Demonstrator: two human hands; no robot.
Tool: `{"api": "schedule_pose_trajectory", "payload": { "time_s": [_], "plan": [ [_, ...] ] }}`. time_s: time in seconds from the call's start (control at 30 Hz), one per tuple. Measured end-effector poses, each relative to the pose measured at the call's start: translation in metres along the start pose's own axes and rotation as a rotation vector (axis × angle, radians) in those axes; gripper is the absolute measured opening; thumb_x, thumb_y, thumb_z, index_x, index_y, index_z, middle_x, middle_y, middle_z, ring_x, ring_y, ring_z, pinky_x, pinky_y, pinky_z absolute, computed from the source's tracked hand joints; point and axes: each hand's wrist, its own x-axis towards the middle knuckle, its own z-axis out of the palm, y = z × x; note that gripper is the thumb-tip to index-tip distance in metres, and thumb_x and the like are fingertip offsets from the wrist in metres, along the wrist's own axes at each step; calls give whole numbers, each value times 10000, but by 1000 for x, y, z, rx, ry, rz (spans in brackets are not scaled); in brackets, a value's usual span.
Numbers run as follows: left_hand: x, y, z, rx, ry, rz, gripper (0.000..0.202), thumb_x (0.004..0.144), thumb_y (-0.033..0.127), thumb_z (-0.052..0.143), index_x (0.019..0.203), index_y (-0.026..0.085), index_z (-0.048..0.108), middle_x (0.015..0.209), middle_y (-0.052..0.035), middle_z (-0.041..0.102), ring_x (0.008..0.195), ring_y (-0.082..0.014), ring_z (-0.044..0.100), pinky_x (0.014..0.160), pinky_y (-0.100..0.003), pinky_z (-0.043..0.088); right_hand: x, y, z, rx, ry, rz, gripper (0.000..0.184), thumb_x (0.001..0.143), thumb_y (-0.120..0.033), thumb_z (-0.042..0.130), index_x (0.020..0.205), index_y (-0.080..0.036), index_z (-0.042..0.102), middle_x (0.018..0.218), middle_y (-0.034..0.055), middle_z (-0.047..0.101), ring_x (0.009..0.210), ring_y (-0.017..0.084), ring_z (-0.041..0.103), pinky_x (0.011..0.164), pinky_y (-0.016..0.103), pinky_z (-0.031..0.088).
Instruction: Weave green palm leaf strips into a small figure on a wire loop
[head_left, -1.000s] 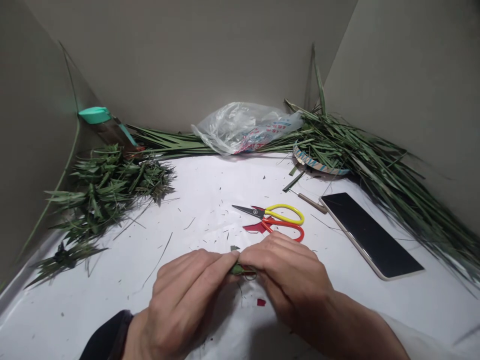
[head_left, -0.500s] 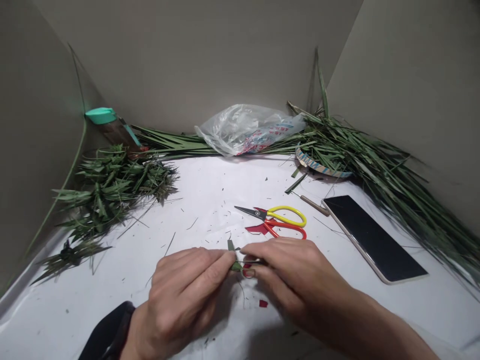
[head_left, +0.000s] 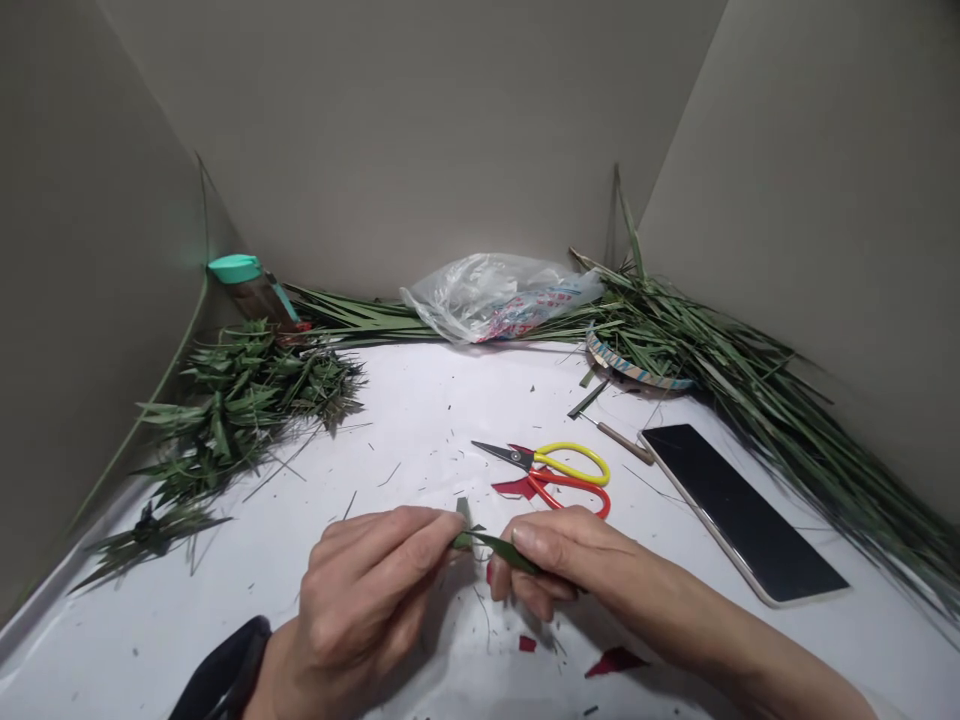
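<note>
Between my hands, low in the middle of the view, is a folded green leaf strip (head_left: pixel 504 549). My left hand (head_left: pixel 382 580) is closed, pinching one part of it between thumb and finger, with a short end sticking up past the fingertips. My right hand (head_left: pixel 559 560) has its thumb and fingers closed on the strip's other end, which tilts down to the right. Just beyond my hands lie scissors (head_left: pixel 551 468) with one yellow and one red handle, on top of a red scrap (head_left: pixel 514 488). Other red scraps (head_left: pixel 616 661) lie near my right wrist.
Woven leaf pieces (head_left: pixel 247 400) are heaped at left before a teal-lidded bottle (head_left: pixel 251 285). A plastic bag (head_left: pixel 495 295) and long leaves (head_left: pixel 720 340) line the back and right. A phone (head_left: pixel 739 505), a thin-tipped tool (head_left: pixel 622 442) and a roll of tape (head_left: pixel 637 372) lie at right.
My right hand has turned, and its grip now shows a longer, broader piece of the leaf strip. The left hand keeps its pinch. The whole view has shifted, with things sitting lower.
</note>
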Motion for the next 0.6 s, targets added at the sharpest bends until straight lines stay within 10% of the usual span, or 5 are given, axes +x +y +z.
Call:
{"api": "schedule_pose_trajectory", "payload": {
  "time_s": [0.33,0.6],
  "plan": [
    [-1,-2,-1,-162,91,-128,304,818,-26,620,1052,136,725,853,-62,759,731,-114,695,699,-160,496,5,12,3,396,-11,-18,270,905,-414,648,860,-186,510,662,-71,449,533,61,337,519,191,277],
    [14,4,4,-650,74,-782,76,829,169,699,780,172,757,548,-3,691,425,-102,587,445,-168,472,4,13,6,477,-124,32,303,963,-443,567,974,-144,618,588,-60,483,409,30,155,367,162,102]
  ]
}}
